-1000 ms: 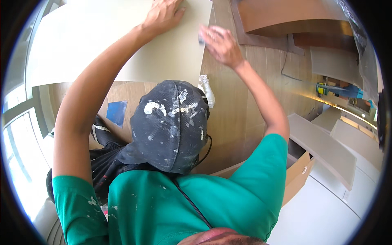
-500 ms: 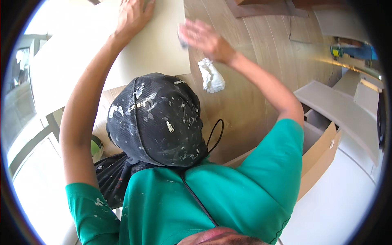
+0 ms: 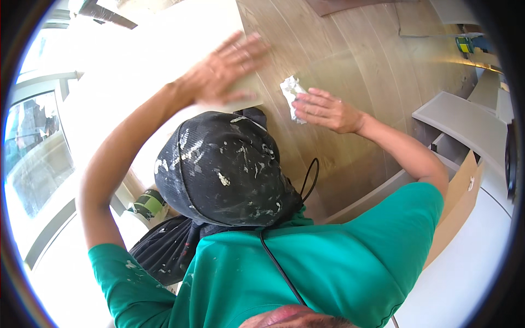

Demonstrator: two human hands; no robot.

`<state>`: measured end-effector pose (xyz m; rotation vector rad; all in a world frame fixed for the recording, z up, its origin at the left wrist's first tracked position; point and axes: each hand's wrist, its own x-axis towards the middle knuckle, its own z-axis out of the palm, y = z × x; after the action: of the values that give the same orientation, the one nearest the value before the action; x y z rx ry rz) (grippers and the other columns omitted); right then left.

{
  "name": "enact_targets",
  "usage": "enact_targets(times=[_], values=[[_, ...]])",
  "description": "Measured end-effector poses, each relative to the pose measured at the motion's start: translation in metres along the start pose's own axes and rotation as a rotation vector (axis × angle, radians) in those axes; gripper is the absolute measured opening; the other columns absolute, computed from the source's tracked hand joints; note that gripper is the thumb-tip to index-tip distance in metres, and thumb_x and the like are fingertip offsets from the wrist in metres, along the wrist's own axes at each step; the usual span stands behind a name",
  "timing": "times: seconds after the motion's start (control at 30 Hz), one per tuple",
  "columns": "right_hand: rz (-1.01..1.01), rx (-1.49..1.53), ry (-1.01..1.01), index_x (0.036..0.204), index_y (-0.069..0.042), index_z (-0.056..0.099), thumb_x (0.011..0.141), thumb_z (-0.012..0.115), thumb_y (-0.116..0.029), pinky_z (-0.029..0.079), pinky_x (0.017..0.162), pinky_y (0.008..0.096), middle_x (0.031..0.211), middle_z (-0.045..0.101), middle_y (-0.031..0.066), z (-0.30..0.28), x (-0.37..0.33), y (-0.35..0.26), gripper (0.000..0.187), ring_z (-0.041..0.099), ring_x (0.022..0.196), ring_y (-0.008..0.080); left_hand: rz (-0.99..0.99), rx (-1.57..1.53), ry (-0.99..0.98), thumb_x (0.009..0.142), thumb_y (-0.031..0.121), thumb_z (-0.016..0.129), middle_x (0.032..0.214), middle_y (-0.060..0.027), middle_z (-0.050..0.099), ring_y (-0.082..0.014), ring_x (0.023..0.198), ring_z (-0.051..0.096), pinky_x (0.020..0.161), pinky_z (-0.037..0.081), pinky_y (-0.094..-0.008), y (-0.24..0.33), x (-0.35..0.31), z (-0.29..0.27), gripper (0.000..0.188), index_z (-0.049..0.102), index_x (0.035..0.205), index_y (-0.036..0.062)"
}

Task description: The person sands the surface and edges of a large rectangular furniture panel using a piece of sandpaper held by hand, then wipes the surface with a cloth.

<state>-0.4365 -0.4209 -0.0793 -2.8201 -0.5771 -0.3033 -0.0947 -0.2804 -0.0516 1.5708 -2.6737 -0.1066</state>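
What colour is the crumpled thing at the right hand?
White: the crumpled cloth by the right hand, in the head view.

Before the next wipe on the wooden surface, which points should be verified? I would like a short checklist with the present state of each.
1. Left hand lies flat on the pale board: ok.
2. Right hand touches the crumpled white cloth: ok.
3. Cloth lies on the wooden surface: ok.
4. Cloth firmly gripped: cannot tell, the fingers are spread.
5. Black cable lies away from both hands: ok.
6. Cloth clean enough: cannot tell.
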Motion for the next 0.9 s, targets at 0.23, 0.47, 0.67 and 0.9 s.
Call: enact_targets(times=[0.23,0.47,0.67,0.9], values=[[0.095,0.009,0.128,0.145,-0.006,0.057,0.098,0.051,-0.010,0.037,0.123,0.0475,0.152,0.056,0.0092,0.005,0.025,-0.014,0.048,0.049,0.144,0.0280,0.020,-0.003,-0.241,0.102,0.067,0.042,0.168,-0.0093,0.034,-0.0253,0.159,0.022,0.133,0.007,-0.0505,0.000,0.053,-0.014,0.073,0.044,0.157,0.0190],[0.075,0.048,0.232,0.147,-0.005,0.055,0.100,0.050,-0.009,0.037,0.123,0.0462,0.155,0.054,0.0092,0.012,0.069,-0.009,0.048,0.049,0.144,0.0273,-0.510,-0.035,0.344,0.100,0.039,0.060,0.156,-0.0270,0.043,-0.0423,0.150,0.034,0.125,0.027,-0.0529,-0.082,0.060,0.001,0.064,0.048,0.148,-0.0027],[0.067,-0.027,0.292,0.149,-0.010,0.054,0.102,0.048,-0.008,0.035,0.125,0.0433,0.158,0.051,0.0064,0.048,0.106,0.042,0.048,0.046,0.148,0.0229,-0.590,-0.128,0.245,0.104,0.048,0.054,0.165,-0.0262,0.032,-0.0410,0.156,0.024,0.129,0.018,-0.0529,-0.092,0.005,-0.018,0.075,0.038,0.157,-0.0024],[0.029,-0.259,0.187,0.144,-0.013,0.060,0.103,0.053,-0.012,0.043,0.115,0.0360,0.155,0.055,0.0023,0.026,0.119,0.081,0.042,0.052,0.143,0.0200,-0.581,-0.104,0.244,0.105,0.043,0.054,0.164,-0.0260,0.034,-0.0419,0.155,0.027,0.128,0.020,-0.0510,-0.090,-0.029,-0.017,0.070,0.040,0.156,-0.0032]])
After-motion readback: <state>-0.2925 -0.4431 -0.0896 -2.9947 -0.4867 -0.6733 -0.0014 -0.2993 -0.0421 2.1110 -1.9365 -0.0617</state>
